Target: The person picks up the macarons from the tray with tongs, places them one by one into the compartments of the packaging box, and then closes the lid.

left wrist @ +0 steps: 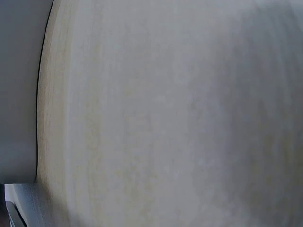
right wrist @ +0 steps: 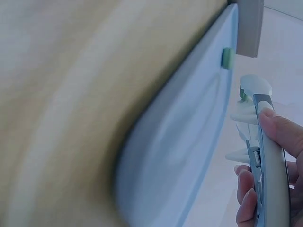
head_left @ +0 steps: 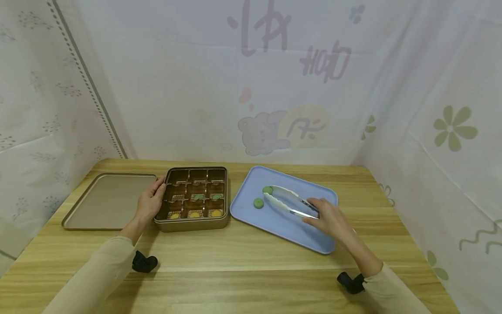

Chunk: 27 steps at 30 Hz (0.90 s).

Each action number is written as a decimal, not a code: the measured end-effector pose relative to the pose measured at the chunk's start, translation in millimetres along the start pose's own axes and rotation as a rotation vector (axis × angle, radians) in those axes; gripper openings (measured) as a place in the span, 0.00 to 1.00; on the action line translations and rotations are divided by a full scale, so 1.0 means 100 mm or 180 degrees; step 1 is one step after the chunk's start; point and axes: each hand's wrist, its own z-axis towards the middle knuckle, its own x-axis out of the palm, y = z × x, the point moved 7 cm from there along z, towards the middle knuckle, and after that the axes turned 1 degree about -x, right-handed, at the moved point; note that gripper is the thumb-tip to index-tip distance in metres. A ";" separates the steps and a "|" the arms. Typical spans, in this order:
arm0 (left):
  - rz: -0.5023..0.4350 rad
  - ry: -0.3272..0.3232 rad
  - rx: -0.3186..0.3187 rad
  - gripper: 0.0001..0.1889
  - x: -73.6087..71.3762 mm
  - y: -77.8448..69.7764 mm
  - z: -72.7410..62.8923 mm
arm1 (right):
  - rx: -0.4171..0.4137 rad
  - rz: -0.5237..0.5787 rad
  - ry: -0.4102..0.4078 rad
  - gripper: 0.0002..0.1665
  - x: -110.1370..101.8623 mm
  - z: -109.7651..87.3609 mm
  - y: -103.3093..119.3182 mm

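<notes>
My right hand (head_left: 329, 220) holds metal tongs (head_left: 280, 203) with pale tips over the blue tray (head_left: 243, 213). Between those tips sits a green disc-shaped piece (head_left: 268, 190). Another green piece (head_left: 258, 203) lies on the tray just to its left. My left hand (head_left: 150, 200) rests against the left side of a brown divided box (head_left: 196, 224), its fingers along the wall. Yellow pieces (head_left: 195, 214) fill the box's front row. Two green pieces (head_left: 198, 197) occupy the middle and right compartments of the centre row. In the right wrist view, thumb and fingers grip the tongs' handles.
A flat gold-brown lid (head_left: 113, 200) lies left of the box. All of it stands on a wood-grain table (head_left: 219, 270), with patterned cloth (head_left: 188, 87) hanging behind and at both sides. Black wrist-worn devices (head_left: 144, 262) show below both forearms.
</notes>
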 end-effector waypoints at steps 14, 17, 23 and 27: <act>0.0040 -0.0034 -0.0005 0.27 -0.02 0.02 -0.01 | -0.0258 -0.0082 -0.0044 0.35 0.02 0.41 0.53; 0.0018 -0.0014 -0.0008 0.27 -0.02 0.02 -0.01 | -0.0334 -0.0099 -0.0044 0.34 0.04 0.51 0.66; 0.0017 -0.0009 -0.0013 0.28 -0.02 0.02 -0.01 | -0.0466 -0.0158 -0.0046 0.32 0.11 0.70 0.90; -0.0006 0.0011 0.0003 0.28 -0.01 0.02 -0.01 | -0.0476 -0.0183 -0.0019 0.32 0.17 0.81 1.00</act>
